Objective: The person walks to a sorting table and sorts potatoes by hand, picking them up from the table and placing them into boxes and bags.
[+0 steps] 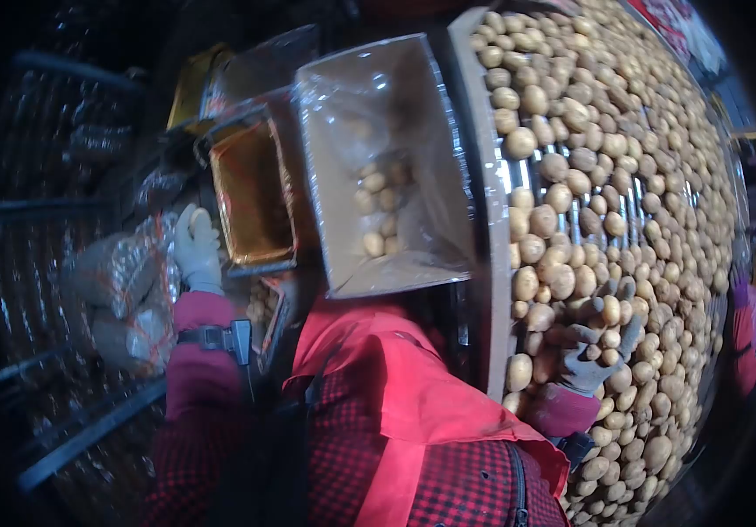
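My left hand [196,255], in a pale work glove, reaches out at the left beside a clear plastic bag [136,272]. Its fingers are bent around a small yellowish oval that looks like a potato [198,218], though blur softens it. On the right, my right hand [590,367] wears a grey glove and lies among the potatoes on the sorting table [494,263]. Its palm faces up and the fingers curl around several small potatoes [611,337]. A lined cardboard box [343,237] with several potatoes in its bottom stands between my hands.
A gold-coloured lined crate [250,193] stands left of the box, with another yellow crate [191,88] behind. Potatoes also lie in a container [261,303] beside my left forearm. Metal rails [88,435] run at the far left. Another person's sleeve [745,342] shows across the table.
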Tool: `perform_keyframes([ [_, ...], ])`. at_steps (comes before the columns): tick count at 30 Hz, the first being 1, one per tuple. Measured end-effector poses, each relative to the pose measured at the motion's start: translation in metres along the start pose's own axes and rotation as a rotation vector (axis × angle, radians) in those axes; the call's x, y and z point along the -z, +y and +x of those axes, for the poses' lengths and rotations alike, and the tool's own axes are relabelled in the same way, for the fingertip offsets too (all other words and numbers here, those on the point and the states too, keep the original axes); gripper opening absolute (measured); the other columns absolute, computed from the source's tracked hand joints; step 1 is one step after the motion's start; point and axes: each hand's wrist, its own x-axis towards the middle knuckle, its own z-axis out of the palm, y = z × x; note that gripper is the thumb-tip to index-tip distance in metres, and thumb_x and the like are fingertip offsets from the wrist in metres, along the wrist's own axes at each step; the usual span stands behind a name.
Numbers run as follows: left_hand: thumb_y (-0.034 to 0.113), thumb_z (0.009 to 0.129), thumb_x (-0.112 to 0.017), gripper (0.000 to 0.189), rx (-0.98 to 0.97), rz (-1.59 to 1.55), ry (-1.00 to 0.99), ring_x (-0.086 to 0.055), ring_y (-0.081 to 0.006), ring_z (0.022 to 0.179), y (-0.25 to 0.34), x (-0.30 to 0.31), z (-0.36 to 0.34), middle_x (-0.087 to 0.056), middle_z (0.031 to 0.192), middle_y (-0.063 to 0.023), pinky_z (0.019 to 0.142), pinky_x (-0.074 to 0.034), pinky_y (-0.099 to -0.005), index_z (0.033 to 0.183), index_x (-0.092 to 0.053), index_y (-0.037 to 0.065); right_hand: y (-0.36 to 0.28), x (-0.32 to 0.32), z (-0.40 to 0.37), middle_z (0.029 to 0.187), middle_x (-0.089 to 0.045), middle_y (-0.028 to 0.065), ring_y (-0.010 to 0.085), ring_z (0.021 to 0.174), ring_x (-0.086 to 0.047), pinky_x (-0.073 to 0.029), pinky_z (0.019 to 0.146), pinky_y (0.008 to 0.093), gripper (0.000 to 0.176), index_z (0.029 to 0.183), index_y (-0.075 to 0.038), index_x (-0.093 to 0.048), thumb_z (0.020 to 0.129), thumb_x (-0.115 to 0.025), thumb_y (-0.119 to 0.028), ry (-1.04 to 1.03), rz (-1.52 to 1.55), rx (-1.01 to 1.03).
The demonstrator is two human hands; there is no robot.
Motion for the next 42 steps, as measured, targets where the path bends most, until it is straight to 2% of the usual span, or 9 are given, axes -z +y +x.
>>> perform_keyframes([
  [6,0.024,0.100,-0.064,0.045,0.193,-0.074,0.120,-0.061,-0.0122,0.081,-0.141,0.123,-0.043,-0.066,0.109,-0.0069,0.070,-0.051,-0.0280,0.140,-0.057,0.003,0.005,-0.003,-0.003,0.142,-0.057,0.0153,0.0296,0.106,-0.066,-0.058,0.071,0.0336,0.053,0.151,-0.014,-0.043,0.106,-0.046,-0.041,0.008,-0.094,-0.012],
  [10,0.025,0.100,-0.064,0.056,0.056,0.471,0.032,-0.060,-0.0275,0.117,-0.167,0.111,-0.080,-0.060,0.135,-0.0171,0.101,-0.048,-0.0385,0.149,-0.047,0.005,0.009,-0.008,-0.002,0.143,-0.056,0.0148,0.0293,0.107,-0.065,-0.058,0.068,0.0329,0.053,0.152,-0.016,-0.043,0.106,-0.045,-0.043,0.007,-0.135,-0.014],
  [12,0.025,0.100,-0.063,0.056,0.028,0.403,-0.063,-0.061,-0.0264,0.114,-0.185,0.094,-0.083,-0.058,0.136,-0.0169,0.098,-0.049,-0.0369,0.150,-0.046,0.004,0.013,-0.011,-0.001,0.143,-0.056,0.0146,0.0292,0.107,-0.065,-0.058,0.067,0.0325,0.053,0.152,-0.017,-0.044,0.107,-0.044,-0.044,0.005,-0.166,-0.017],
  [17,0.024,0.096,-0.068,0.050,-0.049,0.310,-0.356,-0.062,-0.0227,0.101,-0.149,0.038,-0.122,-0.065,0.118,-0.0139,0.088,-0.051,-0.0350,0.142,-0.055,0.007,0.043,-0.027,0.001,0.143,-0.056,0.0161,0.0298,0.101,-0.065,-0.058,0.064,0.0309,0.053,0.149,-0.017,-0.046,0.105,-0.047,-0.046,0.045,-0.077,-0.130],
  [19,0.024,0.091,-0.071,0.054,-0.328,0.543,-0.311,-0.060,-0.0369,0.118,-0.138,0.030,-0.135,-0.062,0.130,-0.0205,0.100,-0.047,-0.0447,0.141,-0.056,0.009,0.061,-0.016,0.005,0.145,-0.054,0.0151,0.0364,0.113,-0.060,-0.058,0.068,0.0391,0.055,0.151,-0.019,-0.045,0.105,-0.043,-0.051,0.002,0.054,-0.235],
  [25,0.032,0.080,-0.077,0.070,-0.721,0.718,-0.221,-0.046,-0.0378,0.136,-0.092,0.016,-0.102,-0.053,0.144,-0.0182,0.116,-0.032,-0.0520,0.142,-0.055,0.006,0.116,-0.054,0.041,0.135,-0.058,0.0148,0.0339,0.110,-0.064,-0.059,0.079,0.0394,0.050,0.147,-0.015,-0.048,0.106,-0.048,-0.045,0.242,-0.138,-0.232],
  [30,0.042,0.080,-0.075,0.076,-0.643,0.904,-0.393,-0.037,-0.0396,0.142,-0.100,-0.001,-0.070,-0.049,0.147,-0.0168,0.120,-0.015,-0.0606,0.146,-0.052,0.014,0.154,-0.091,0.091,0.135,-0.060,0.0129,0.0215,0.103,-0.066,-0.057,0.067,0.0309,0.049,0.143,-0.017,-0.053,0.105,-0.047,-0.047,0.051,-0.195,-0.517],
  [37,0.033,0.080,-0.075,0.075,-0.597,0.935,-0.477,-0.031,-0.0388,0.145,-0.101,0.001,-0.067,-0.045,0.150,-0.0155,0.122,-0.011,-0.0602,0.149,-0.050,0.018,0.264,-0.185,0.243,0.115,-0.069,0.0084,0.0216,0.100,-0.067,-0.057,0.090,0.0411,0.052,0.131,-0.011,-0.060,0.102,-0.054,-0.054,-0.352,-0.240,-0.548],
  [42,0.029,0.082,-0.073,0.071,-0.541,0.905,-0.486,-0.031,-0.0389,0.146,-0.093,0.004,-0.067,-0.045,0.151,-0.0158,0.123,-0.011,-0.0596,0.148,-0.051,0.018,0.307,-0.167,0.275,0.117,-0.060,0.0147,0.0282,0.103,-0.063,-0.053,0.093,0.0437,0.059,0.139,-0.014,-0.051,0.100,-0.055,-0.059,-0.178,-0.698,-0.446],
])
